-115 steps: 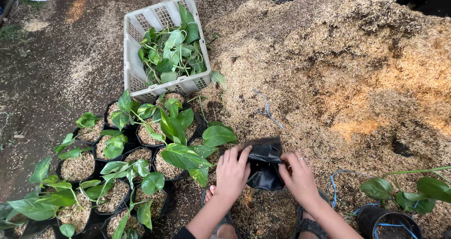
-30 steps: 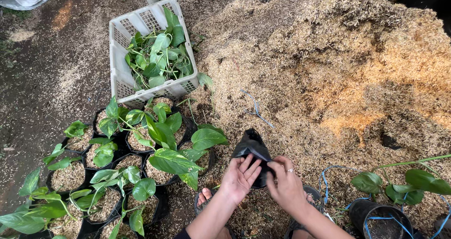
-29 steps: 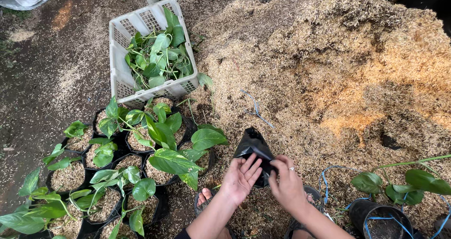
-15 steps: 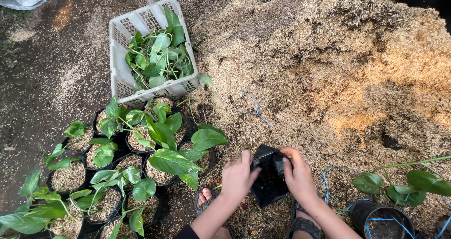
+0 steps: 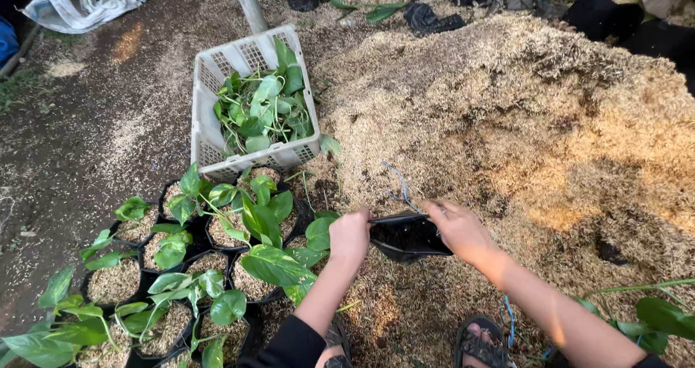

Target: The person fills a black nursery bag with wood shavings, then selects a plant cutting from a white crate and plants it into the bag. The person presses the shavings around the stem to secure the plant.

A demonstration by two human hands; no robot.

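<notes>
A black plastic grow bag (image 5: 409,236) is stretched open between both hands, low over the tan husk heap (image 5: 536,129). My left hand (image 5: 350,235) pinches its left rim. My right hand (image 5: 456,229) grips the right rim. The bag's mouth faces up and looks dark inside. Just left of my left hand stand several black bags with green leafy cuttings (image 5: 257,230), filled with husk.
A white slatted crate (image 5: 206,140) of loose green cuttings sits beyond the potted bags. Dark bare soil lies at the left. My sandalled feet (image 5: 478,343) rest on the husk at the bottom. More leafy plants (image 5: 655,317) show at the lower right.
The bag was crumpled upright between my hands; now both hands have moved apart and pulled its mouth wide open, and it sits lower over the husk.
</notes>
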